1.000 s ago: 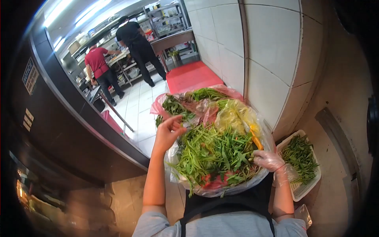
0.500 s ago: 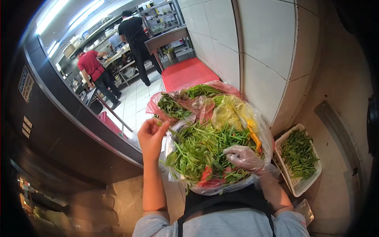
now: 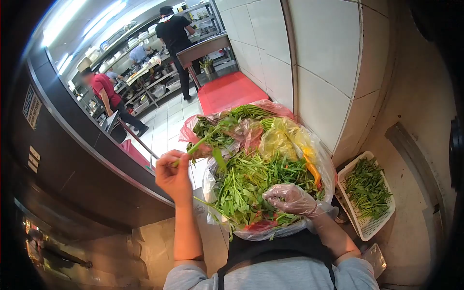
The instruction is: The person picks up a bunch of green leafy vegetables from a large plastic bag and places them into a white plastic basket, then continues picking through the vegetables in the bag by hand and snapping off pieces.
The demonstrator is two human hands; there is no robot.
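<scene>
L hand [image 3: 174,170] moved outward w/ stem [image 3: 197,146], just outside bag edge [image 3: 210,180].

A kitchen is framed beyond a red flat surface.
The long red flat surface [image 3: 232,92] is bordered along its right edge by a white tiled wall [image 3: 321,53]; past its far edge, a small metal pot of green stalks [image 3: 209,69] is placed. Beyond, a person in a black shirt and dark trousers [image 3: 174,36] is seen from behind near grey metal shelving [image 3: 200,17]. Farther left, a person in a red shirt [image 3: 103,87] is seen. A blue-and-white "NOTICE" sign [image 3: 32,108] is mounted on a dark brown panel [image 3: 72,164], above white rectangular plates [image 3: 34,159].
</scene>
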